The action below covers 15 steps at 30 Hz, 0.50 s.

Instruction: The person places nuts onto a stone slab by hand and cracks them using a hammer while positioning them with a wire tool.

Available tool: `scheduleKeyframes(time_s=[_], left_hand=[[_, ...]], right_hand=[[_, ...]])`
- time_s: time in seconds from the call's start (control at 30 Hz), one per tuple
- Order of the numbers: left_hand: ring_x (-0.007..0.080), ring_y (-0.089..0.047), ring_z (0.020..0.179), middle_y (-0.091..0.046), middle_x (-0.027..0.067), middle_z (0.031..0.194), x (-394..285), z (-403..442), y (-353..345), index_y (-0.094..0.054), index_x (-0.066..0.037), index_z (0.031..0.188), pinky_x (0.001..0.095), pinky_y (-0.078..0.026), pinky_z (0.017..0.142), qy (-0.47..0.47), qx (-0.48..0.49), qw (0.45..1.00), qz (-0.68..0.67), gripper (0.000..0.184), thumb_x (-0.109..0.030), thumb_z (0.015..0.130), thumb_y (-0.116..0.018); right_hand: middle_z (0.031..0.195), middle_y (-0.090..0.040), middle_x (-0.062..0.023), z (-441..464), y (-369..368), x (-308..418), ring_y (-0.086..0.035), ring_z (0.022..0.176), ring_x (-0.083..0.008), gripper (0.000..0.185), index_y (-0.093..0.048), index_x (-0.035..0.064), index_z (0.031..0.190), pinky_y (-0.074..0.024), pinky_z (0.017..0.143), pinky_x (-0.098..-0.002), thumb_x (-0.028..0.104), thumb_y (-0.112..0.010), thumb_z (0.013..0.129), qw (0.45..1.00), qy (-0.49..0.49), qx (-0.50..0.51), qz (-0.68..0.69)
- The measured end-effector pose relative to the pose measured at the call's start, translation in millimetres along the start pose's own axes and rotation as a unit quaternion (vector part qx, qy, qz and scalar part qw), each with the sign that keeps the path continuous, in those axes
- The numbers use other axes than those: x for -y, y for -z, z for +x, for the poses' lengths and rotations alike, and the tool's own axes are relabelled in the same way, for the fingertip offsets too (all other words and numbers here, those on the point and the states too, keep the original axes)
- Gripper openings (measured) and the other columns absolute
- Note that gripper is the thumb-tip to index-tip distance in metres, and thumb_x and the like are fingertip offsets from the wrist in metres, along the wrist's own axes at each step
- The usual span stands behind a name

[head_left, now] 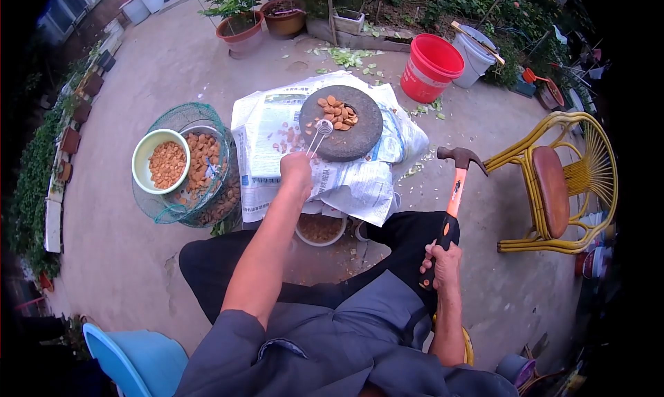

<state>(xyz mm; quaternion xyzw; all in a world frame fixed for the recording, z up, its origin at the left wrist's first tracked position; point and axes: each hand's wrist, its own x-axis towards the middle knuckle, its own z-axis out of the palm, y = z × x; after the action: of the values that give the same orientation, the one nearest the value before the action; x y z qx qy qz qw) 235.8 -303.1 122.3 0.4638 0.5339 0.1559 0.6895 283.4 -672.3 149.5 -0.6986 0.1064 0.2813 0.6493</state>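
My left hand [296,171] is closed round the handle of a thin metal wire tool with a round coiled end [324,127]. That end is over the near edge of a round grey stone [361,140], beside a pile of flat brown almond-like nuts [336,112]. Newspaper sheets [266,117] lie under the stone, with a few brown pieces scattered on them. On the right, my right hand [446,260] grips the black handle of a claw hammer [455,193], its head raised and apart from the stone.
To the left, a green mesh basket [155,207] holds more nuts and a pale bowl [140,170] of brown kernels. A white basin [319,243] sits below the newspaper. Red bucket [423,79], yellow cane chair [508,245] and blue tub [149,355] stand around.
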Motion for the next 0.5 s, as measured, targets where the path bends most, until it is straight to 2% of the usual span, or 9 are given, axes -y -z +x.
scheduleKeyframes(time_s=[0.1,0.2,0.3,0.4,0.5], left_hand=[[0.0071,-0.024,0.037,-0.032,-0.0077,0.051,2,6,6,-0.068,-0.007,0.096,0.0270,-0.018,0.036,-0.005,-0.002,1.000,-0.009,0.020,-0.013,0.098,-0.048],[0.0098,-0.027,0.040,-0.036,-0.0039,0.055,0,0,18,-0.068,-0.003,0.098,0.0297,-0.020,0.037,0.020,0.059,0.993,-0.096,0.020,-0.014,0.095,-0.052],[0.0070,-0.025,0.040,-0.031,-0.0072,0.055,2,10,32,-0.064,-0.002,0.105,0.0275,-0.018,0.037,0.054,0.141,0.965,-0.214,0.020,-0.013,0.097,-0.049],[0.0051,-0.022,0.040,-0.027,-0.0089,0.054,-3,8,36,-0.059,-0.001,0.110,0.0261,-0.017,0.036,0.079,0.145,0.951,-0.261,0.020,-0.011,0.099,-0.046],[0.0052,-0.023,0.040,-0.029,-0.0082,0.054,-3,10,39,-0.061,-0.001,0.107,0.0263,-0.017,0.036,0.089,0.136,0.952,-0.258,0.020,-0.012,0.098,-0.048]], right_hand=[[0.063,-0.047,-0.0007,0,1,1,-0.047,0.047,-0.0115,0.009,-0.051,0.0056,0.079,-0.0403,0.040,-0.0268,0.004,-0.061,0.081,1.000,-0.001,0.001,0.008],[0.063,-0.047,-0.0008,2,4,-3,-0.047,0.047,-0.0119,0.010,-0.051,0.0054,0.078,-0.0408,0.040,-0.0273,0.004,-0.061,0.081,1.000,0.000,0.002,0.016],[0.062,-0.047,-0.0009,2,3,-2,-0.047,0.047,-0.0120,0.011,-0.051,0.0052,0.078,-0.0413,0.040,-0.0278,0.004,-0.062,0.081,1.000,-0.004,-0.002,0.015],[0.062,-0.047,-0.0010,2,1,1,-0.047,0.046,-0.0122,0.012,-0.051,0.0052,0.078,-0.0417,0.040,-0.0283,0.004,-0.062,0.081,1.000,-0.007,-0.002,0.009],[0.062,-0.048,-0.0013,0,0,2,-0.048,0.046,-0.0126,0.011,-0.051,0.0056,0.079,-0.0419,0.039,-0.0287,0.005,-0.062,0.081,1.000,-0.007,-0.001,0.010]])
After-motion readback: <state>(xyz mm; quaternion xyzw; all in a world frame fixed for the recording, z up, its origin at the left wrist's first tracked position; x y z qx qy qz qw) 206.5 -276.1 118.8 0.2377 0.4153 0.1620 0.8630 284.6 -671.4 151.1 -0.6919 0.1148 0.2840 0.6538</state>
